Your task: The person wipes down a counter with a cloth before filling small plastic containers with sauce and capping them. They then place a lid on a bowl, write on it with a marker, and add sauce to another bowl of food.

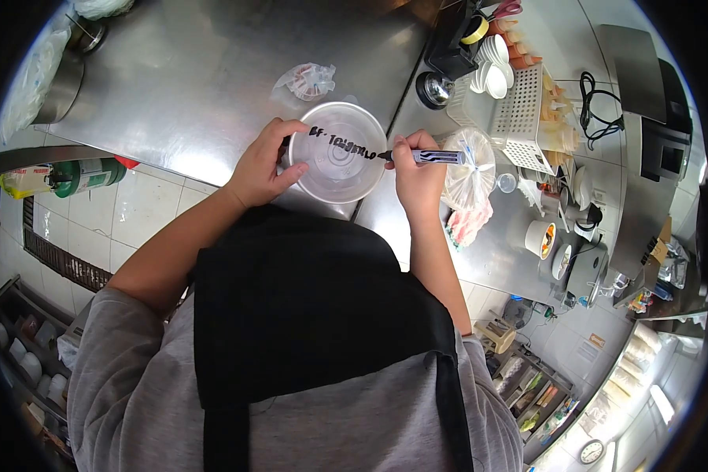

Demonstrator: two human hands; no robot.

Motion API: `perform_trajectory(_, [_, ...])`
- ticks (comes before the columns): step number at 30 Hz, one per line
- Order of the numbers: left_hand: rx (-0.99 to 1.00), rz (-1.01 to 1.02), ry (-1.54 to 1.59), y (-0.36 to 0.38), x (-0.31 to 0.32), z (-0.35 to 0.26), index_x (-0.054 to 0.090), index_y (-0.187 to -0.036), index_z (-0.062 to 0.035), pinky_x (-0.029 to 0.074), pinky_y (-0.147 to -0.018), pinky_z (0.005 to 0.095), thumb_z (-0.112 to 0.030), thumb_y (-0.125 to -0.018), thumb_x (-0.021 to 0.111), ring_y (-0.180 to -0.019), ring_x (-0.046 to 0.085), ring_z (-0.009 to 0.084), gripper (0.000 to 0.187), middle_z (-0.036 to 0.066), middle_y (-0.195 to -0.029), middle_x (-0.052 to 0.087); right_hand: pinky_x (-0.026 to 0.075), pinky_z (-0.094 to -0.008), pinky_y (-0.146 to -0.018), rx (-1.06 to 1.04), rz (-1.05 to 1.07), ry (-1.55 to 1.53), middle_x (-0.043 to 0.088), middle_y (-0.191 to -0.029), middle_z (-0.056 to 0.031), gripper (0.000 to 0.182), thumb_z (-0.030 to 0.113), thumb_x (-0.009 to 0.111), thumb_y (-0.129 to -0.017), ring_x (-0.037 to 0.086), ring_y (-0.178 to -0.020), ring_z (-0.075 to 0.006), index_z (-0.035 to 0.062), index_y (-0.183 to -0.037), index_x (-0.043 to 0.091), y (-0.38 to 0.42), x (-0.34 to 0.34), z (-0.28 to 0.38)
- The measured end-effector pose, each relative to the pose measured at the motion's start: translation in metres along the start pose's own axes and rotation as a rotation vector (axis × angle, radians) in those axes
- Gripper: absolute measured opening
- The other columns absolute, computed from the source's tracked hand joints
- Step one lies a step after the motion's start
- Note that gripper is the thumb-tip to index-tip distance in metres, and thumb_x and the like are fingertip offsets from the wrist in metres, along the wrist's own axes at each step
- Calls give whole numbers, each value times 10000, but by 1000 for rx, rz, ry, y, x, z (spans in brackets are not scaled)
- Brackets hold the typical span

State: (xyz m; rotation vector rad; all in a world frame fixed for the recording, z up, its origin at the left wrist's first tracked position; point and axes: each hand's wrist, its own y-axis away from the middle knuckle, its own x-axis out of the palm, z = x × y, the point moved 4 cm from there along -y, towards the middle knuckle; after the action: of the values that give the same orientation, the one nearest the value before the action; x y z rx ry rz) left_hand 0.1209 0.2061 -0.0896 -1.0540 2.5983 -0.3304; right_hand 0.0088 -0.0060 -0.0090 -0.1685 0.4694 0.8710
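Plastic is what the round clear lid (337,153) looks to be made of: thin, light and somewhat flexible, so it is probably sliding easily on the stainless steel surface (204,71) unless it is pinned. It is lying flat near the front edge of that surface, directly in front of the person. The left hand (261,167) is curling around the lid's left rim, fingers arching over the top edge and thumb pressing on the lower part, which is steadying it. The rim seems the best place to take hold, since the middle would likely flex and the fresh black lettering along the upper part could smear. The right hand (417,173) is pinching a black marker (426,156) between thumb and fingers, with the tip touching the lid at the end of the writing.

Open room is lying mostly to the upper left, where the steel is bare apart from a crumpled plastic wrapper (308,80) just beyond the lid. To the right, things are crowding in: a tied clear plastic bag (470,169) is sitting just beside the marker hand, and a white perforated basket (521,106) is standing behind it. The front edge is running close under both wrists.
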Motion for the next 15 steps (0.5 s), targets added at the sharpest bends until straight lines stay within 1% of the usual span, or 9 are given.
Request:
perform_trajectory(1, [4,-1,1,1,0,0,448,-1293,-132,436,-627,302,-194,-815,693,-687,483,187,541,88,-965,481,470,-234,-531,2,1,0,555,-638,-21,232,111,641,-910,564,-552,-88,19,-732,523,0,1,-3])
perform_trajectory(3, [-4,6,1,1,0,0,449,-1293,-132,436,-626,302,-195,-815,693,-686,483,186,541,88,-964,481,471,-235,-538,-75,-9,130,553,-632,-22,232,106,635,-911,568,-558,-89,18,-729,521,-2,1,-6])
perform_trajectory(6, [-9,10,1,0,1,1,450,-1292,-132,435,-625,301,-199,-816,691,-687,482,185,539,86,-964,482,471,-237,-546,-79,31,211,551,-624,-22,232,101,633,-908,573,-561,-90,16,-726,519,-1,-1,-3])
perform_trajectory(7, [-12,8,6,1,1,1,450,-1291,-131,435,-624,300,-202,-817,691,-687,482,184,537,85,-965,482,471,-237,-546,-80,30,211,551,-624,-22,232,101,633,-908,573,-561,-90,16,-726,519,0,0,-1])
perform_trajectory(9, [-4,4,3,0,1,0,452,-1290,-131,435,-624,300,-202,-818,690,-687,482,184,534,85,-965,483,467,-239,-552,-24,-24,63,552,-617,-22,237,96,633,-905,580,-566,-90,16,-714,517,1,-2,3])
perform_trajectory(10, [3,-1,-3,0,1,0,453,-1288,-131,435,-624,301,-203,-819,689,-687,482,184,531,84,-964,483,467,-239,-552,-23,-24,64,552,-617,-22,237,96,633,-905,580,-566,-90,16,-714,517,1,-3,0])
perform_trajectory(12, [4,0,-8,0,0,-1,454,-1287,-131,435,-627,301,-202,-819,690,-689,481,184,529,83,-963,483,465,-238,-551,-70,-13,211,554,-614,-23,246,93,633,-903,586,-568,-88,18,-702,513,0,-4,-5])
perform_trajectory(13, [5,-1,-13,0,0,-1,454,-1286,-131,435,-629,302,-201,-819,690,-691,481,185,528,83,-962,483,465,-238,-551,-70,-13,212,554,-614,-23,246,93,633,-903,586,-568,-88,18,-702,513,-1,-3,-5])
perform_trajectory(15, [6,-3,-6,-1,0,-2,455,-1285,-132,434,-632,303,-200,-819,690,-694,480,185,526,83,-961,483,347,-295,-488,-67,-80,73,460,-534,-19,271,117,680,-840,404,-505,-98,24,-663,496,0,-4,-4])
